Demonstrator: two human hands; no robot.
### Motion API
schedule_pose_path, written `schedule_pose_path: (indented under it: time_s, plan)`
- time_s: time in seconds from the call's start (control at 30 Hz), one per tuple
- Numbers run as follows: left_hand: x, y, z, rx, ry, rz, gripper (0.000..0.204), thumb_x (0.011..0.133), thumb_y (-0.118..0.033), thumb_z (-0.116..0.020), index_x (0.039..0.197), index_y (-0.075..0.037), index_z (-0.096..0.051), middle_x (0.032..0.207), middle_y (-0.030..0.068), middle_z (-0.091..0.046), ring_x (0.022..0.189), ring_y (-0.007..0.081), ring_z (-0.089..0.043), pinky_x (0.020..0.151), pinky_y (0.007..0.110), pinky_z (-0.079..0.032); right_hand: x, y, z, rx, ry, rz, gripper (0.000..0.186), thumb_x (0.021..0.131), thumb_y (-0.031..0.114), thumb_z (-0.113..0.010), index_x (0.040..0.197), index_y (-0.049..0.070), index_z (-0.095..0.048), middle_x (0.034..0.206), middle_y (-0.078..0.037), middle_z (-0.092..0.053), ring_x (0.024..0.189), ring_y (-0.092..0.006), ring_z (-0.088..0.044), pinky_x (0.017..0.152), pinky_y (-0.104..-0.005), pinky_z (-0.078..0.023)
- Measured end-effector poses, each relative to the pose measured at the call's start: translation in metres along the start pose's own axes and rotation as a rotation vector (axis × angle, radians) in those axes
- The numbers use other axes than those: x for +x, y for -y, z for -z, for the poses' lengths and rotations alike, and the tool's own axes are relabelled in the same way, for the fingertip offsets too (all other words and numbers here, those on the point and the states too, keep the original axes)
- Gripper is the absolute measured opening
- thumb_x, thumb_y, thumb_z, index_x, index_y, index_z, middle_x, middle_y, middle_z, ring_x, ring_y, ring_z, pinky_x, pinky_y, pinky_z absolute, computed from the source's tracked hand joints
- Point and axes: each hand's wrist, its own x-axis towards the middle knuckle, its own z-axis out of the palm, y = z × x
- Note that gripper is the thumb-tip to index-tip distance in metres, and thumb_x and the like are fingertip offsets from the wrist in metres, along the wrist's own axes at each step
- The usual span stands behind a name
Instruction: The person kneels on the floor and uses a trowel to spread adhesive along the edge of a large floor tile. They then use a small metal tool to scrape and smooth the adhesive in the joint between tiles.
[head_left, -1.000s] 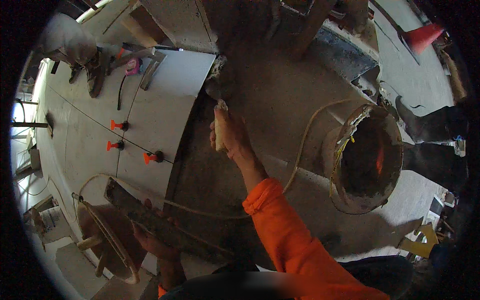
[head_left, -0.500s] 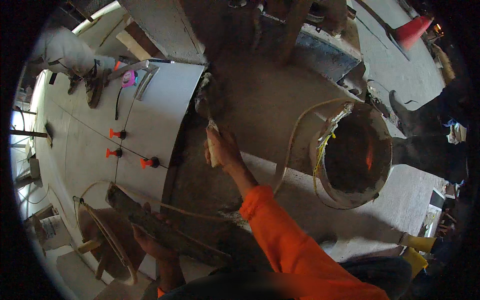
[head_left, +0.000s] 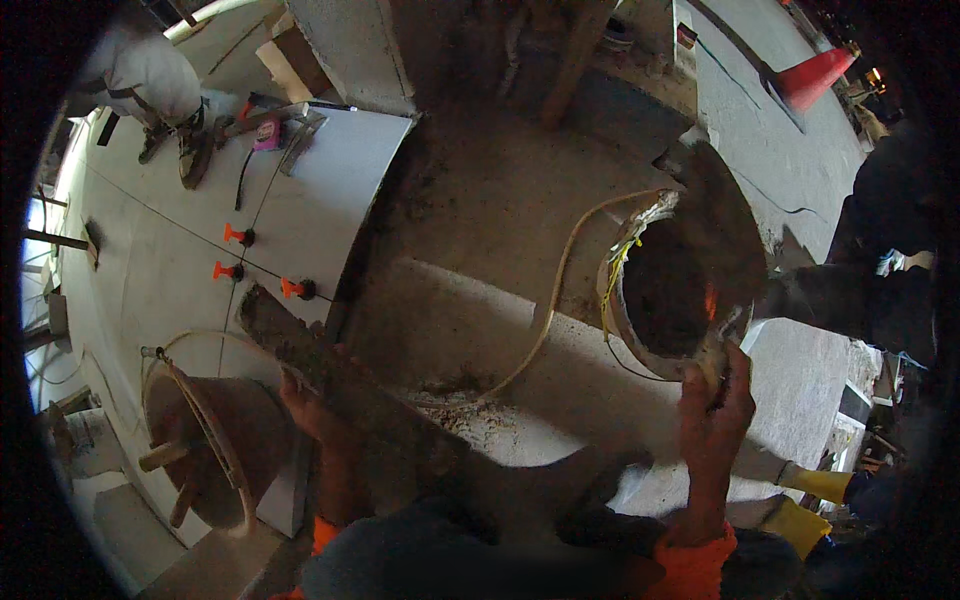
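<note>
At the near rim of a round, mortar-crusted bucket [head_left: 618, 320], my right hand [head_left: 716, 408] is closed around the handle of a trowel [head_left: 711, 362]. The trowel's dark, broad blade seems to reach over the bucket's right side, though shadow blurs its outline. Farther left, my left hand [head_left: 318, 412] grips a long, narrow, mortar-caked board [head_left: 345, 375], tilted from upper left to lower right. That hand's fingers show partly, along the board's edge. A yellow cord hangs at the bucket's left rim.
Orange tile-levelling clips [head_left: 298, 288] stand on pale floor tiles [head_left: 330, 170] at left, with a pink tape measure [head_left: 267, 135] beyond. A hose [head_left: 560, 290] crosses the floor. A brown bucket [head_left: 225, 440] lies lower left; a red cone [head_left: 815, 80] stands far right. A person's shoes [head_left: 195, 150] are upper left.
My right hand has swung right and nearer with the trowel, from the tile edge to the bucket. The board in my left hand has risen and shifted slightly right. The view has shifted.
</note>
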Motion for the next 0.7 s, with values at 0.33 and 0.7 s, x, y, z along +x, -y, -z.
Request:
schedule_pose_path:
  time_s: [0.33, 0.7]
  plan:
    - [-0.003, -0.016, -0.007, 0.002, -0.108, -0.073, 0.059, 0.103, -0.049, -0.032, 0.148, -0.011, -0.039, 0.145, 0.0111, -0.050, 0.096, 0.0249, -0.064, 0.078, 0.047, -0.056, -0.013, 0.007, -0.003, -0.115, 0.190, -0.079, 0.042, 0.088, 0.017, -0.072, 0.125, 0.005, -0.056, 0.109, -0.020, -0.067, 0.099, -0.0346, -0.068, 0.087, -0.0426, -0.053]
    - [-0.034, -0.032, 0.025, 0.130, -0.147, -0.080, 0.062, 0.104, -0.047, -0.031, 0.144, -0.002, -0.043, 0.105, 0.0176, -0.067, 0.090, 0.0285, -0.066, 0.077, 0.045, -0.057, -0.008, 0.089, -0.359, 0.817, 0.594, -0.152, 0.042, 0.097, 0.043, -0.060, 0.115, 0.004, -0.057, 0.085, -0.010, -0.064, 0.069, -0.0216, -0.065, 0.061, -0.0375, -0.053]
